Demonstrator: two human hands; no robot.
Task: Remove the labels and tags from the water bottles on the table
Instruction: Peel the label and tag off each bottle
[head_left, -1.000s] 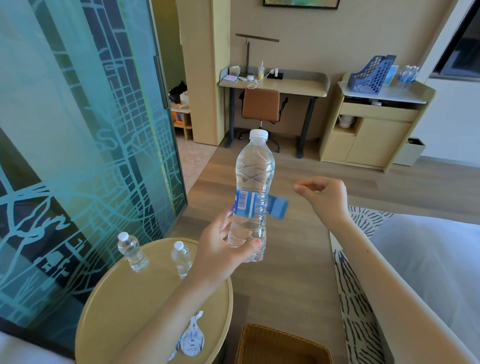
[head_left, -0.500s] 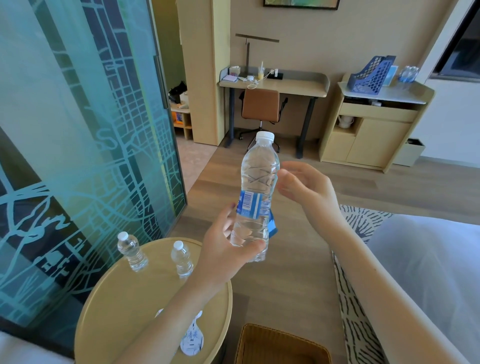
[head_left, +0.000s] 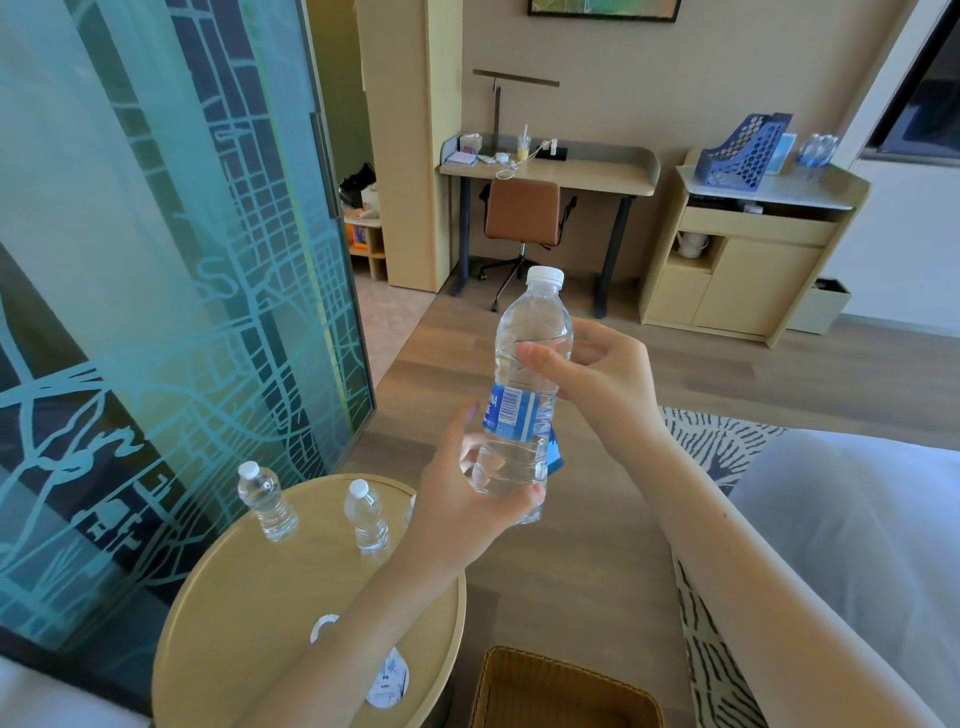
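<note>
I hold a clear water bottle (head_left: 530, 364) with a white cap upright in front of me. My left hand (head_left: 467, 499) grips its lower part. My right hand (head_left: 597, 379) wraps the upper body, thumb across the front. Its blue label (head_left: 511, 415) is partly peeled, with a loose end hanging behind the bottle at the right. Two small bare bottles (head_left: 265, 501) (head_left: 368, 517) stand on the round wooden table (head_left: 234, 623) below left. White tags (head_left: 389, 680) lie on the table near my left forearm.
A woven basket (head_left: 561, 691) sits on the floor beside the table. A patterned glass partition (head_left: 156, 312) stands at the left. A bed edge (head_left: 857, 519) and patterned rug (head_left: 722, 436) lie at the right. Desk, chair and cabinet stand at the far wall.
My right hand moved from open air at the right onto the bottle's upper body. The loose label end swung from sticking out to hanging behind the bottle.
</note>
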